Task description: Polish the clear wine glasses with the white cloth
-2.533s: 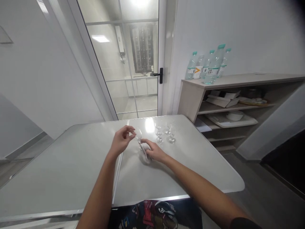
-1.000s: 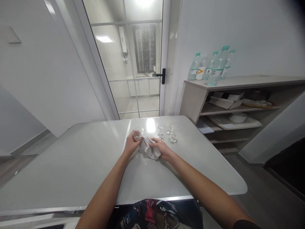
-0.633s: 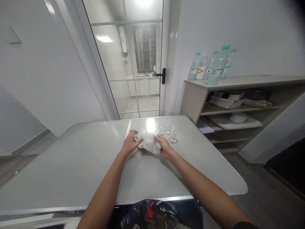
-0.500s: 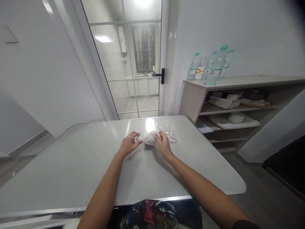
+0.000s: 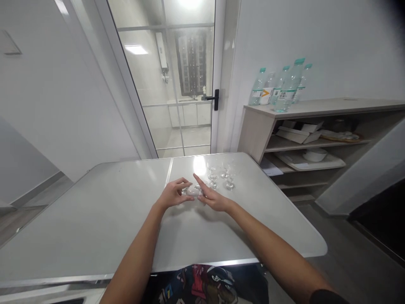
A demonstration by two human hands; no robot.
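Observation:
My left hand (image 5: 174, 192) grips a small clear glass (image 5: 192, 191) lying sideways just above the table, its thumb and fingers curled round one end. At the other end my right hand (image 5: 214, 198) presses a white cloth (image 5: 201, 202) against the glass, thumb below and forefinger stretched out above. Much of the cloth is hidden by the fingers and looks partly inside the glass. Just beyond my right hand several clear stemmed glasses (image 5: 230, 184) stand on the white table (image 5: 120, 219).
A grey-brown shelf unit (image 5: 256, 131) stands at the right, with several plastic bottles (image 5: 286, 95) on top and a white bowl (image 5: 315, 155) on a lower shelf. Behind the table is a glass door (image 5: 193, 137) with a black handle (image 5: 216, 100).
My right hand has brought the cloth left and down onto the glass, and its forefinger has straightened. The left hand has lowered slightly with the glass. More of the standing glasses now shows.

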